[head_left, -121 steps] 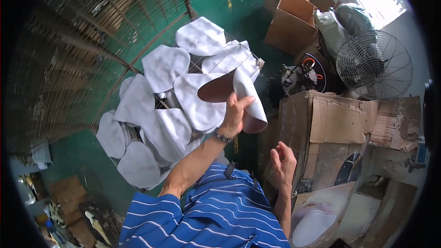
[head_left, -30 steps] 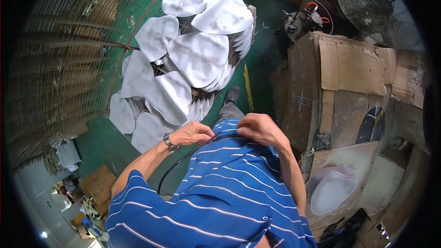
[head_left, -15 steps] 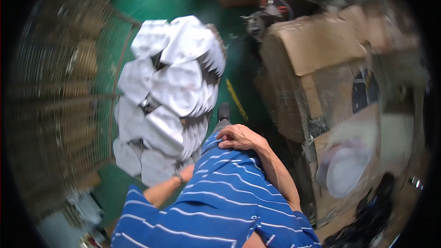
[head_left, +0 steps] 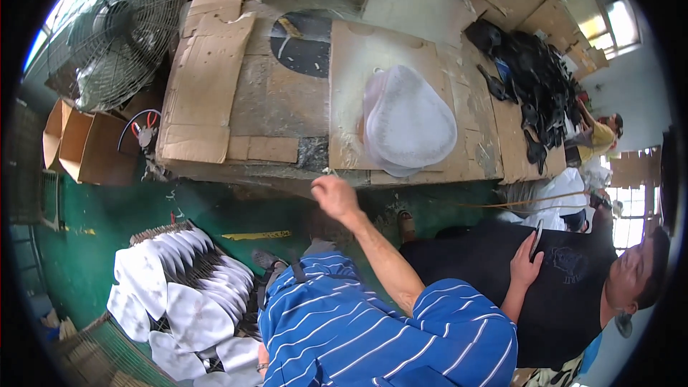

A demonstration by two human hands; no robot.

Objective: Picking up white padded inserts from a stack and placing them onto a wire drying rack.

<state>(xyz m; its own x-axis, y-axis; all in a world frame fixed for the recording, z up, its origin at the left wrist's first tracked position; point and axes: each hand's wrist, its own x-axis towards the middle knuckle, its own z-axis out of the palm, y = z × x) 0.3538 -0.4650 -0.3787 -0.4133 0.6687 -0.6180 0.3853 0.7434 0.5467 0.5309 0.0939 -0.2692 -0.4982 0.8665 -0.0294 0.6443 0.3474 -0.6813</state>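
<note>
My right hand (head_left: 334,196) is stretched forward at the front edge of the cardboard-covered table (head_left: 236,100), fingers curled, with nothing visible in it. Just beyond it on the table lies a stack of white teardrop-shaped pieces (head_left: 408,123) on a cardboard sheet. Many more white teardrop pieces (head_left: 183,294) are fanned out on the green floor at my lower left. Of my left arm only the wrist with a watch (head_left: 261,367) shows beside those pieces; the hand itself is hidden behind my blue striped shirt.
A person in a black shirt (head_left: 559,294) sits close on my right, one hand (head_left: 527,266) holding a phone. Another person in yellow (head_left: 600,131) is farther right. A pile of black pieces (head_left: 537,79), a standing fan (head_left: 118,29) and open cardboard boxes (head_left: 75,145) surround the table.
The view has swung from the floor pile to the table. My right hand left my chest and reached out to the table edge; my left hand dropped out of sight.
</note>
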